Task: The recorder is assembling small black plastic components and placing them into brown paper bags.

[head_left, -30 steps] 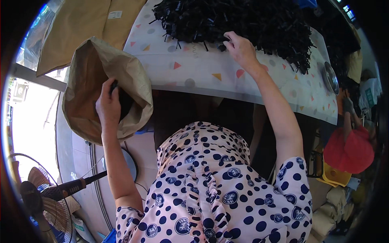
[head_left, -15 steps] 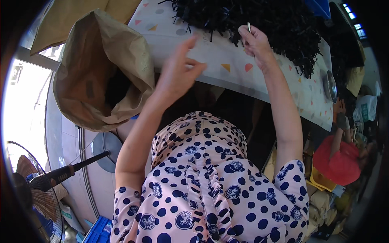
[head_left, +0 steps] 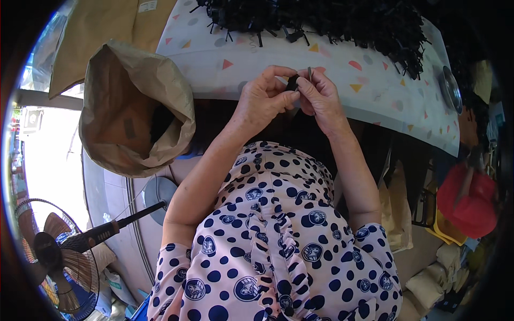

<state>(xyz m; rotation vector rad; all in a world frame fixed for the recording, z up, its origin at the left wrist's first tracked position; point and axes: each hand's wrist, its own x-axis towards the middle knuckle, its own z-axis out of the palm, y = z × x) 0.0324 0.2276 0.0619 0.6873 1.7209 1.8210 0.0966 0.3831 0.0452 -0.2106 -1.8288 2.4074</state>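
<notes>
Both my hands meet just over the near edge of the patterned tabletop point(head_left: 251, 72). My left hand point(head_left: 262, 99) pinches a small black piece point(head_left: 292, 83) between thumb and fingertips. Close against it, my right hand point(head_left: 324, 101) is closed around a thin, short strip-like tool point(head_left: 309, 74), whose tip sticks up past the fingers; its exact kind is too small to tell. Beyond the hands lies a big heap of small black pieces point(head_left: 332, 21), with spiky ends along its near side.
An open brown paper sack point(head_left: 179, 88) stands left of the table, something dark inside. A metal bowl point(head_left: 451, 90) rests at the table's right end. A standing fan point(head_left: 59, 251) is at lower left. Far right, a person in red point(head_left: 468, 200) is near a yellow container point(head_left: 447, 227).
My left hand has swung right from near the sack and now holds a black piece. My right hand has come back from the heap toward me, and the two hands have met.
</notes>
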